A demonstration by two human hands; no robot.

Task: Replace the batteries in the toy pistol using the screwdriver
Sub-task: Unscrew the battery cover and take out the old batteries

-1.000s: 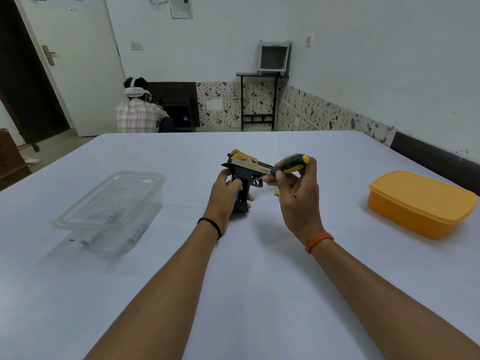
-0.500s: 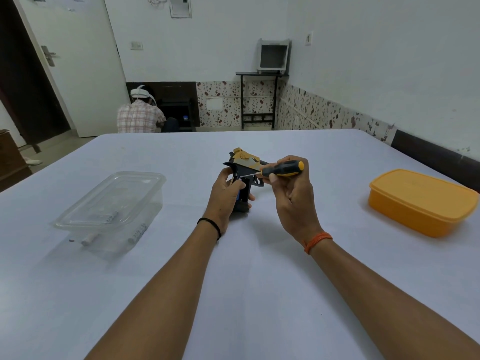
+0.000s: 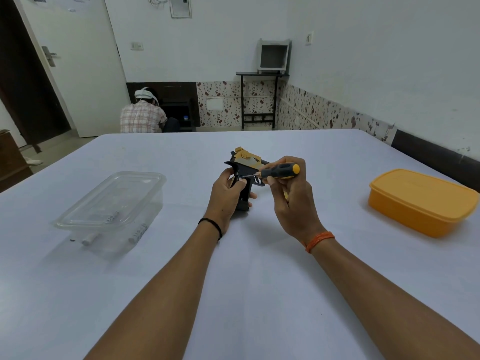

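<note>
Screwdriver (image 3: pixel 279 170) tip lowered onto one pistol (image 3: pixel 245 166); two hands gripping.

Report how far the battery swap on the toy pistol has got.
Done: nothing visibly. In hand: left hand grips the toy pistol upright; right hand sets the screwdriver tip against its grip. Left: opening it and swapping batteries; some lie in the clear container.

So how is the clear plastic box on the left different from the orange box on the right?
The clear box is see-through, showing batteries lying inside; the orange box is opaque, so its contents are hidden. The clear box sits on the left-hand side of the table, the orange box on the right-hand side. Both are lidded, rectangular with rounded corners, and untouched by either hand.
</note>
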